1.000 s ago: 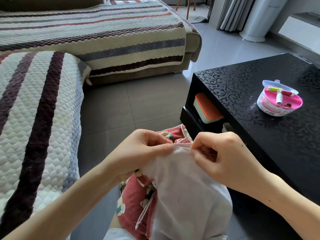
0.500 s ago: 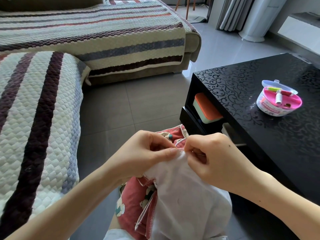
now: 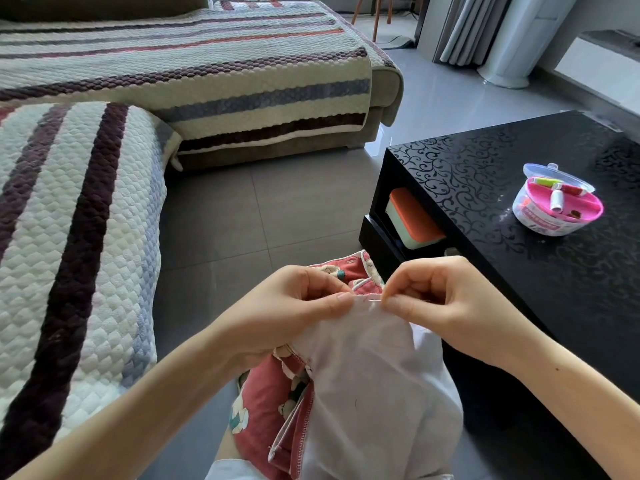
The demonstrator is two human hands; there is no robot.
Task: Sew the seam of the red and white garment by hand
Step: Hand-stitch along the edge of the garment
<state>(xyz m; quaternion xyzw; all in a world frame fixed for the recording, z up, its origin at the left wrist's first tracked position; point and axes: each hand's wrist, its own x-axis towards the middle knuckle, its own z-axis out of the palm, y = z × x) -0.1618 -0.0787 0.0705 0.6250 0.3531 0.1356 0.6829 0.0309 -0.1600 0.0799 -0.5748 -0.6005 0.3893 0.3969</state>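
1. The red and white garment (image 3: 363, 375) is held up in the air in front of the person, over the grey floor (image 3: 242, 216), and no part of it that shows touches the table.
2. The black table (image 3: 519, 271) has its near edge just beside the right hand (image 3: 446, 306), so room on that side is tight. The striped sofa (image 3: 86, 237) is well apart on the left, with open floor between it and the table.
3. The left hand (image 3: 294, 306) has its grip closed, thumb and finger pinching the top edge of the garment.
4. The right hand has its grip closed too, its fingertips pinching a thin silver needle (image 3: 372, 299) at the same edge (only a short bit of it shows).
5. The two grips are near each other, and the needle lies across between them, left to right.
6. The garment's long way runs from the hands down toward the person's lap. The seam edge at the top runs side to side. The white side faces up, and the red side with little pictures peeks out on the left and behind.
7. A round pink sewing box (image 3: 557, 202) with thread spools stands on the table, well apart from the hands. It has a label on its side, but the writing is too small to read.
8. A box with an orange lid (image 3: 414, 220) sits in the shelf under the table top.
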